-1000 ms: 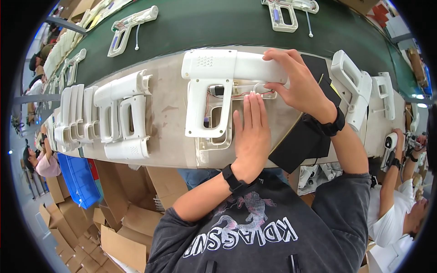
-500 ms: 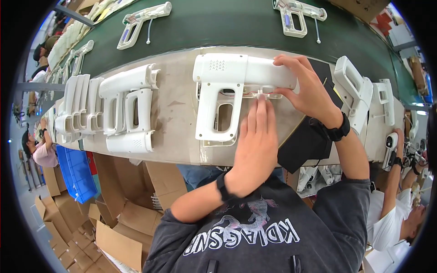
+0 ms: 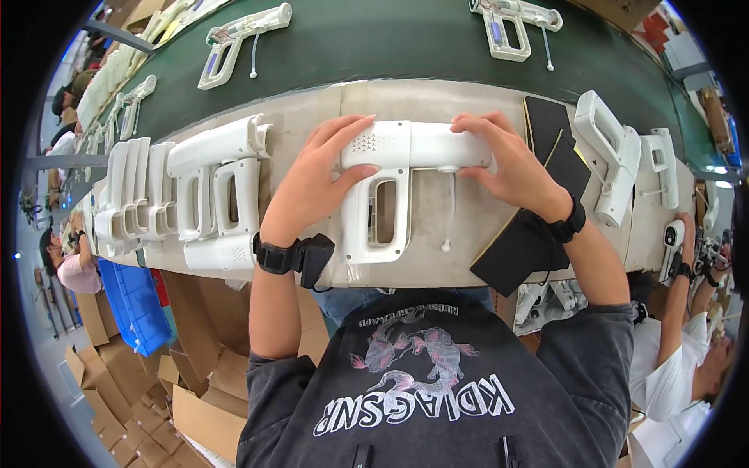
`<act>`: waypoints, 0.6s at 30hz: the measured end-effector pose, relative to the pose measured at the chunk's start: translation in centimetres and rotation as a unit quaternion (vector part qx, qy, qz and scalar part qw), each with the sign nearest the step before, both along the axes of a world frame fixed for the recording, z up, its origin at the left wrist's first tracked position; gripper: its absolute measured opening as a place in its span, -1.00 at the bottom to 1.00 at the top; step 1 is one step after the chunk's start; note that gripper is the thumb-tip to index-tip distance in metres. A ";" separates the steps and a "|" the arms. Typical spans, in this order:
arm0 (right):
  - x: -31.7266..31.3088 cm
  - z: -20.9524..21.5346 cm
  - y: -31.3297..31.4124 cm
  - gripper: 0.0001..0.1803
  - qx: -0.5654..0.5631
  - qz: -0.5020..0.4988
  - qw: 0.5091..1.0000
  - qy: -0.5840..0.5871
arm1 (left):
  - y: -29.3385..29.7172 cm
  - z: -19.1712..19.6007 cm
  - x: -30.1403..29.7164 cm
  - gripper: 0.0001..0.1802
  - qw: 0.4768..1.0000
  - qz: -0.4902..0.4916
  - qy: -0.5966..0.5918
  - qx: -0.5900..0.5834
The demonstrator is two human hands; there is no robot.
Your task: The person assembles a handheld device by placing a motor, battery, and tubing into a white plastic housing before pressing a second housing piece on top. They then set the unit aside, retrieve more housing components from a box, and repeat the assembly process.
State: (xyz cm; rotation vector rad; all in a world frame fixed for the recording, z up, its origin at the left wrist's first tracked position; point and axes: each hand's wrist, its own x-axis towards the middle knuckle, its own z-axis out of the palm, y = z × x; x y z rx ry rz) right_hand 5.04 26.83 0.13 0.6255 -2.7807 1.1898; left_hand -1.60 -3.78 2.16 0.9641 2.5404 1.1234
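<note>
A white plastic gun-shaped housing point(image 3: 427, 146) with a looped handle lies on the table before me, its barrel to the right. My left hand point(image 3: 308, 183) grips its left end, thumb on the near side and fingers over the far side. Around the barrel's right end, my right hand point(image 3: 521, 173) is closed in the same way. From under the barrel a thin pale tube point(image 3: 450, 209) with a rounded white tip hangs toward me, beside the handle. The upper shell covers whatever is inside, except for a bit seen through the handle loop.
Several white half shells point(image 3: 211, 183) stand in a row at left. Black sheets point(image 3: 519, 249) lie near my right forearm; a finished-looking housing point(image 3: 612, 168) is beyond. Opened units point(image 3: 246, 43) sit on the green belt point(image 3: 382, 47). A blue crate point(image 3: 134, 304) and co-workers flank the table.
My left hand has left the underside of the barrel and now holds the housing's left end. The housing has shifted slightly nearer, and the pale tube now hangs out below the barrel.
</note>
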 end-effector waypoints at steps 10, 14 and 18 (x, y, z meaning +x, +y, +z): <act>0.0 0.6 0.4 -0.23 -0.028 -0.012 0.999 -0.019 | 0.4 0.2 0.5 -0.39 0.999 0.000 0.023 0.032; -0.3 0.0 0.6 -0.22 -0.036 -0.014 0.999 -0.031 | 0.6 -1.0 0.6 -0.38 0.999 0.005 0.024 0.027; -0.5 -0.6 0.7 -0.21 -0.022 -0.016 0.999 -0.037 | 0.7 -1.7 0.9 -0.37 1.000 0.021 0.001 0.017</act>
